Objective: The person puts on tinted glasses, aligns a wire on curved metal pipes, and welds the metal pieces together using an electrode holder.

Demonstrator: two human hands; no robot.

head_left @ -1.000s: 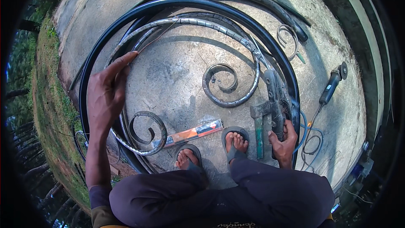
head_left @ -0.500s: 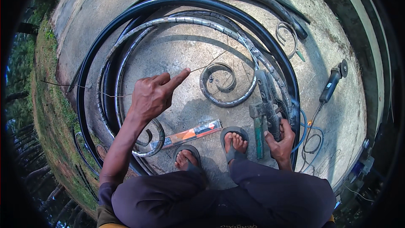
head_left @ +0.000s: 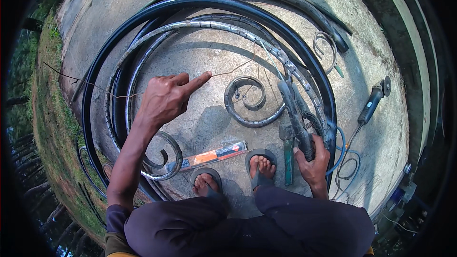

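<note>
My left hand (head_left: 164, 100) is closed on a thin bent wire (head_left: 233, 72), index finger stretched along it. The wire's far end reaches the notched metal hoop (head_left: 214, 24), and its tail sticks out past the hand to the left. In my right hand (head_left: 314, 164) is a dark welding electrode holder (head_left: 297, 119), my fingers wrapped around its handle. A thin pale welding rod (head_left: 272, 60) juts from its jaws up and left to the hoop, close to the wire's end. Below the hoop's upper arc lies a spiral metal scroll (head_left: 254, 123).
A hammer (head_left: 288, 162) with a green handle lies beside the holder. Near my feet is an orange-and-white electrode pack (head_left: 207, 156). An angle grinder (head_left: 373, 102) and cables (head_left: 350, 169) lie on the right. Large black hoops (head_left: 190, 1) surround the work on concrete.
The electrode holder has tilted left, and its rod has swung left along the hoop toward the wire's end. My left hand still grips the wire; the whole view has shifted slightly.
</note>
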